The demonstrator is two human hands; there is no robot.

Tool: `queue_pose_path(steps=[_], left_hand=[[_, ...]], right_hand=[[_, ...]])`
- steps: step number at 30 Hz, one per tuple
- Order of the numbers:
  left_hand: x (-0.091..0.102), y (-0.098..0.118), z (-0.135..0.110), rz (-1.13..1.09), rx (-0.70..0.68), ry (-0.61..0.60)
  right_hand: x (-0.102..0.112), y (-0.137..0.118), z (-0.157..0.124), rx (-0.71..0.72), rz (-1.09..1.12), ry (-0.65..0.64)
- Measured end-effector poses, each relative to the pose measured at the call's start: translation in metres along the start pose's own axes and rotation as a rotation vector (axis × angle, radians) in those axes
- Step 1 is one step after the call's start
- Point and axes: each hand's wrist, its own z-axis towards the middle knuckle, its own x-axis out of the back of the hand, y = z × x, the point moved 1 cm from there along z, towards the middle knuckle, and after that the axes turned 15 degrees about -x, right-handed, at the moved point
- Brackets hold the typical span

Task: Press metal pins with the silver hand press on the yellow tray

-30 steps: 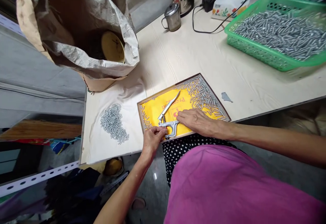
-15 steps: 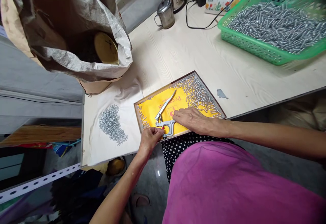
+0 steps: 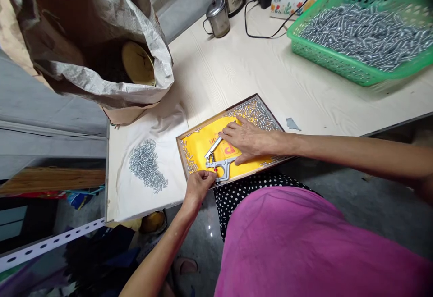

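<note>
A pair of grey snap-fastener pliers (image 3: pixel 223 166), with a spring and a red part at the jaw, lies in a shallow tray (image 3: pixel 182 152) lined with yellow. My right hand (image 3: pixel 248 140) reaches over the pliers, fingers across the end of the upper handle and thumb by the lower one. At the jaw, my left hand (image 3: pixel 199 185) has thumb and fingertips pinched together; whatever is between them is too small to make out. Small metal pins (image 3: pixel 259 114) fill the tray's far right corner, and several more (image 3: pixel 189 157) lie along its left side.
Left of the tray, a heap of small metal pins (image 3: pixel 147 165) sits on white cloth. A large paper sack (image 3: pixel 131 94) with a round yellowish container inside stands behind. A green basket (image 3: pixel 338 69) of metal pieces is at right. A lidded metal mug (image 3: pixel 218 20) stands at the back.
My right hand has moved up from beside the lower handle onto the upper handle, its fingers spreading across it. My left hand stays pinched at the jaw.
</note>
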Motion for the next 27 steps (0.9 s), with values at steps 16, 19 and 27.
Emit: queue_pose_path(steps=[16, 19, 27], left_hand=[[-0.018, 0.031, 0.013, 0.694, -0.809, -0.018], [-0.019, 0.038, 0.032, 0.787, -0.847, -0.180], [-0.018, 0.045, 0.028, 0.941, -0.768, -0.225]], right_hand=[[-0.002, -0.014, -0.029, 0.028, 0.066, 0.049], [0.001, -0.012, -0.034, -0.045, 0.065, 0.044], [0.000, -0.024, -0.037, -0.089, 0.023, -0.049]])
